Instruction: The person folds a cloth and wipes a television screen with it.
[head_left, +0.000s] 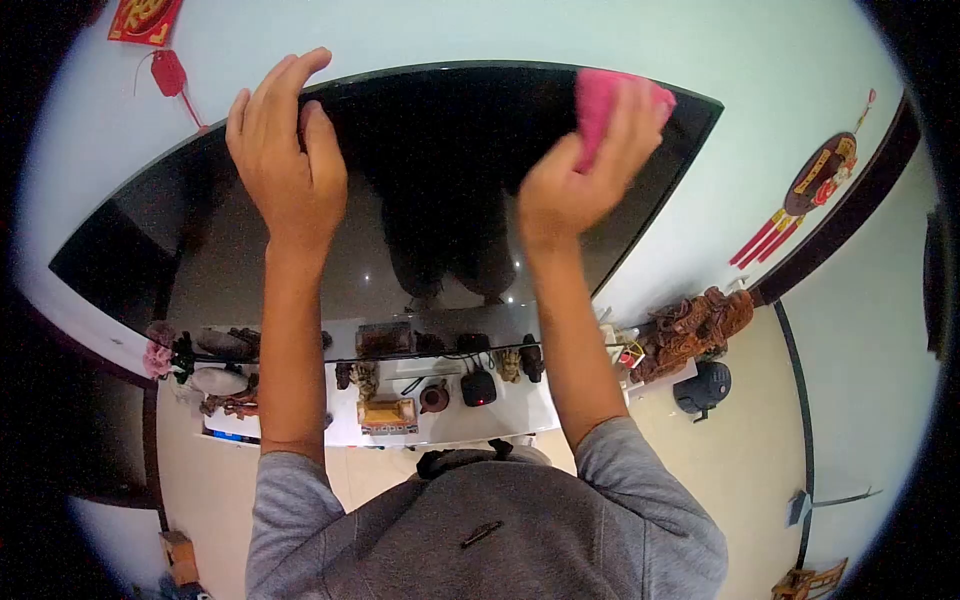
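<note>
"Pink cloth (597, 95), where?"
"Clasped in the right hand (575, 195), over the black screen (450, 150), near its upper right corner."
"And the left hand (285, 150)?"
"Loosely spread, by the upper left edge. Touching the screen? Cannot tell."

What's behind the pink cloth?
The black screen shows to either side of the pink cloth. The patch directly covered by the cloth and right hand can't be seen.
</note>
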